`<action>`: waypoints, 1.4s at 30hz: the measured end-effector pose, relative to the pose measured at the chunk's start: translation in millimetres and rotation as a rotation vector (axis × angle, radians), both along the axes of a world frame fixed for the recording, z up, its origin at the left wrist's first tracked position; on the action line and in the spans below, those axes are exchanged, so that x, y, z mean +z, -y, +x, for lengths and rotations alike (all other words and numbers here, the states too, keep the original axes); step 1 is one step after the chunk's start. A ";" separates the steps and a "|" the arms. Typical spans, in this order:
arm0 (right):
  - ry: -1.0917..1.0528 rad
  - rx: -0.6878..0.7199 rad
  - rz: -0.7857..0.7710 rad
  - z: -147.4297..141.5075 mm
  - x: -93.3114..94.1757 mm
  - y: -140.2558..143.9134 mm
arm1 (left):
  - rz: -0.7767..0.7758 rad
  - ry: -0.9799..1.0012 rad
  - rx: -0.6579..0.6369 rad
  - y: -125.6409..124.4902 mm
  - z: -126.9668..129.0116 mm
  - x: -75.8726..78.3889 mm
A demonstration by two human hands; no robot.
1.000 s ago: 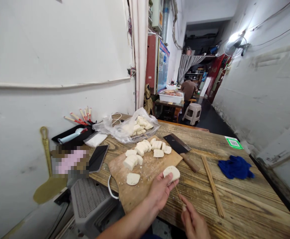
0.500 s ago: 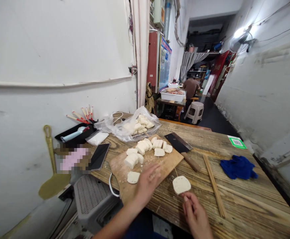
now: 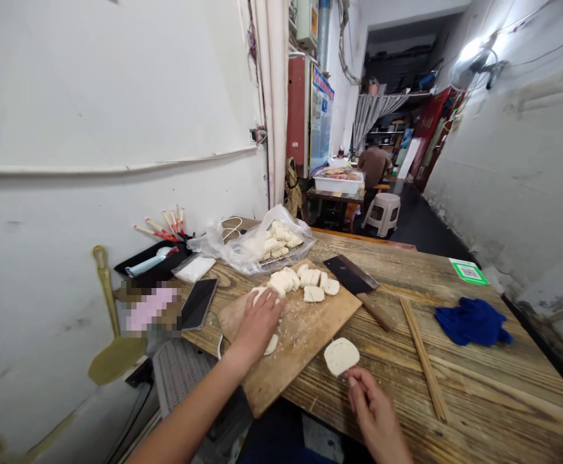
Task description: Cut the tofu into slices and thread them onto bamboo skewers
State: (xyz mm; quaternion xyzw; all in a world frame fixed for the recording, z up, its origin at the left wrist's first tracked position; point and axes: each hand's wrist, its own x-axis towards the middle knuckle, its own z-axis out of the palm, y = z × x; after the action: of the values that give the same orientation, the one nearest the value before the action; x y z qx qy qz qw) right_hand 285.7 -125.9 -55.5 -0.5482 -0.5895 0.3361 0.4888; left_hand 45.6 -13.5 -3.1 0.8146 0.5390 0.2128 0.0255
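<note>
the person's right hand (image 3: 373, 403) pinches a skewered white slice (image 3: 342, 356) at its lower edge, a thin tip poking out above, over the wooden worktop (image 3: 498, 386) and just off the right edge of a cutting board (image 3: 305, 348). the left hand (image 3: 262, 316) reaches across the board, palm down, fingers over other pale slices; whether it grips one cannot be told. to the right lies a bundle of thin sticks (image 3: 424, 357), with a crumpled blue cloth (image 3: 472, 320) farther right. a dark phone (image 3: 198, 303) rests left of the board. more cut slices (image 3: 310, 278) cluster toward the board's far end, a cleaver (image 3: 353, 274) just beside it. behind them, a clear plastic bag (image 3: 242, 251) partly covers further white pieces (image 3: 281, 240). deeper in the room stand a white tub (image 3: 339, 185) and a plastic stool (image 3: 382, 214), near a person in brown (image 3: 374, 166).
</note>
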 end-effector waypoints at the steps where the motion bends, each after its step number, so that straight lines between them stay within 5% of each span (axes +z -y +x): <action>1: 0.004 -0.001 0.002 0.7 -0.3 0.6 | 0.001 -0.046 0.001 -6.4 3.5 -0.6; 4: 0.019 0.008 -0.014 5.1 -2.7 2.9 | -0.019 -0.054 0.001 -21.8 7.5 0.8; 7: 0.025 0.029 -0.034 7.8 -3.6 5.5 | -0.088 0.154 -0.027 -29.7 7.1 12.2; 10: 0.018 0.042 -0.023 7.2 -2.1 8.1 | -0.260 0.596 -0.051 -26.7 13.4 24.6; 13: 0.021 0.054 0.004 6.4 -1.0 11.2 | -0.618 1.177 -0.052 -17.2 27.7 25.8; 16: 0.066 0.089 0.008 7.9 -1.1 15.3 | -0.872 1.655 0.119 -11.4 39.3 19.8; 19: 0.128 0.119 0.023 11.5 -0.5 19.5 | -1.013 1.922 0.310 -11.8 42.7 16.8; 26: 0.184 0.146 0.080 18.4 -3.0 23.6 | -1.152 1.934 0.203 -14.7 43.5 14.1; 35: 0.183 0.065 0.085 18.2 -13.0 25.0 | -0.976 1.897 0.085 -14.7 41.3 14.5; 42: 0.233 0.075 0.118 20.0 -11.7 24.7 | -0.956 1.925 0.167 -16.0 42.9 11.0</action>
State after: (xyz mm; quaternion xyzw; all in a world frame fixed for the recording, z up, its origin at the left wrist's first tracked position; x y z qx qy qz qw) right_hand 305.6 -150.6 -67.2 -0.5315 -0.6812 0.2527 0.4355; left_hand 88.5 2.5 7.9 0.1712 0.3738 0.5326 0.7398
